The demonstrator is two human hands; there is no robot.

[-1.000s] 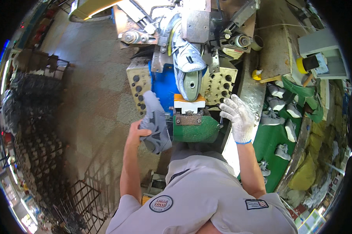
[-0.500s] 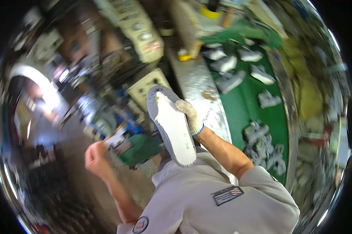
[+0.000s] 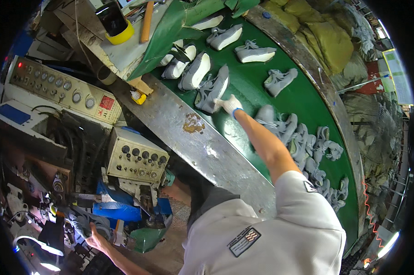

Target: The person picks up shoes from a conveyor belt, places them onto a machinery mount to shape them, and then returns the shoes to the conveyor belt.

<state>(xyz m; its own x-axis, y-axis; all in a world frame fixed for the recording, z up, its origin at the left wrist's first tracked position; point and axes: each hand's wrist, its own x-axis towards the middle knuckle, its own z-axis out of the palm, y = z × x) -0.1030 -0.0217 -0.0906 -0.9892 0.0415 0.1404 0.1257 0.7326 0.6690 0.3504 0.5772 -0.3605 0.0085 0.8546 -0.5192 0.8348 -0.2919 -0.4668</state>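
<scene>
The right arm reaches forward and to the left, elbow slightly bent, its forearm slanting over a smooth green conveyor belt [image 3: 248, 85]. The right hand, in a white knitted glove with a blue cuff [image 3: 230, 104], points its fingers leftward. Their tips touch one end of a grey shoe with a pale sole [image 3: 212, 87], which lies tilted on the belt, just left of and beyond them; whether they are clamped on it I cannot tell.

The left arm stretches low and far to the left. The bare left hand [image 3: 95, 237] has its thumb raised against a blue-grey shoe [image 3: 81, 224] at the machine; how firmly the fingers close is too small to tell.

Beyond the gloved fingers stand more grey shoes with curved, whitish soles [image 3: 195, 72]. To their right and nearer the body, soft grey laced shoes [image 3: 303, 146] lie heaped. Left of them runs a scuffed, shiny metal strip [image 3: 220, 158] with a rough brown patch [image 3: 194, 123]. Beyond the bare fingers and to their right sits a boxy beige control panel with round black knobs [image 3: 136, 160].
</scene>
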